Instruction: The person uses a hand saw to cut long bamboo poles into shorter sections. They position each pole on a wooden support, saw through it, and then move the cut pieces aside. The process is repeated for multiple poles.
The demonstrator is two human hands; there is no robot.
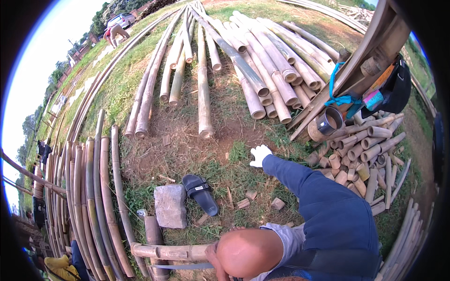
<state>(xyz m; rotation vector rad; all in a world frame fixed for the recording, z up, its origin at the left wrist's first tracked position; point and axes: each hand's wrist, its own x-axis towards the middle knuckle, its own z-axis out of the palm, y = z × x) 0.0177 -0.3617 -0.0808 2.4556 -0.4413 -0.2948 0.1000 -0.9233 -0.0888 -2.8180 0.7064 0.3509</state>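
Observation:
My left hand point(215, 260), bare and partly hidden behind my bent knee point(251, 250), closes around the right end of a short bamboo pole point(176, 252). This pole lies crosswise over an upright-lying bamboo piece point(153, 232). Just below it a thin saw blade point(185, 266) runs toward the same hand; its handle is out of sight. My right arm, in a navy sleeve, stretches forward. At its end my right hand point(259, 155), in a white glove, hangs over the grass with fingers apart and nothing visible in it.
A stone block point(170, 206) and a black sandal point(200, 194) lie ahead. Long bamboo poles point(267, 65) fan out beyond. Cut bamboo pieces point(356, 159) are heaped at right, beside a leaning frame with a cup point(329, 121). More poles point(89, 201) line the left. Another person point(116, 33) bends far off.

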